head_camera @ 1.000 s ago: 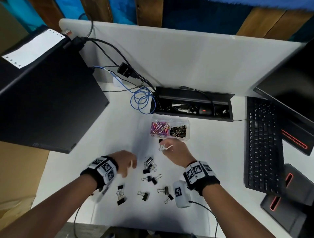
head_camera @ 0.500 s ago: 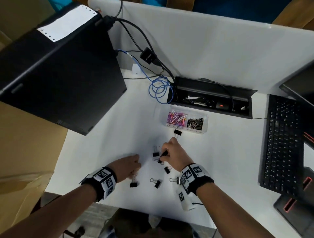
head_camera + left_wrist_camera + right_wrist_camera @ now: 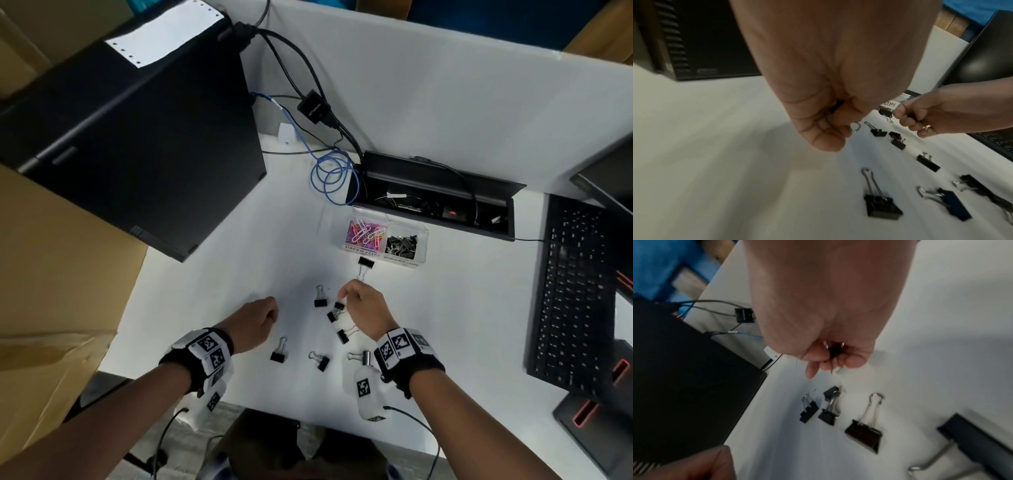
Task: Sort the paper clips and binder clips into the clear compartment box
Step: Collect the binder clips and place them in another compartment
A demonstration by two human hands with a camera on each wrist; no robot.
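1. Step: gathering loose binder clips (image 3: 343,336) off the desk (image 3: 462,325); I count about seven lying mid-desk toward the near edge.
2. Right hand (image 3: 364,305) is clenched round a black clip; wire loops poke out in the right wrist view.
3. Left hand (image 3: 255,320) is curled round another clip; a wire handle shows in the left wrist view.
4. Clear compartment box (image 3: 422,253) sits toward the far edge: paper clips (image 3: 365,233) left cell, binder clips right.
5. Next, likely: carry both handfuls to the right cell and release there.
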